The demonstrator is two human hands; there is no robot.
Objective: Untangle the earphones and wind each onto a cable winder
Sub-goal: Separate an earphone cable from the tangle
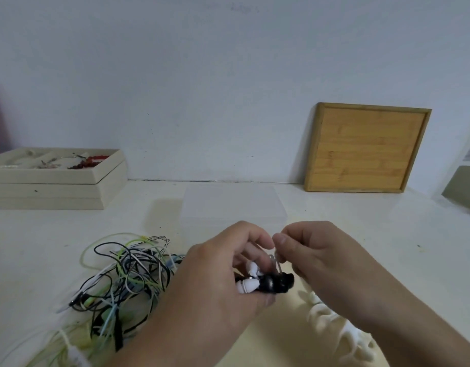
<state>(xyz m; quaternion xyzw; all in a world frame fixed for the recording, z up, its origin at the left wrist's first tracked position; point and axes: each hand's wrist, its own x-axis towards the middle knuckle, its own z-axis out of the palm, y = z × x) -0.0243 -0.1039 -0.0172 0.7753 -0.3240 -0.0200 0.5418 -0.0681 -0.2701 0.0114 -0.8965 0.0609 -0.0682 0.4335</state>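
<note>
A tangle of black, white, green and pale blue earphone cables [127,276] lies on the white table at the lower left. My left hand [215,282] is closed around a bunch of earbuds [265,283], some white and some black, that stick out between its fingers. My right hand [324,260] pinches a thin whitish cable [277,260] just above those earbuds, its fingertips touching those of my left hand. White cable winders [342,329] lie on the table under my right forearm, partly hidden by it.
A clear plastic box [233,205] stands behind my hands. Stacked beige trays [56,186] with beads sit at the back left. A wooden tray [366,149] leans against the wall at the back right.
</note>
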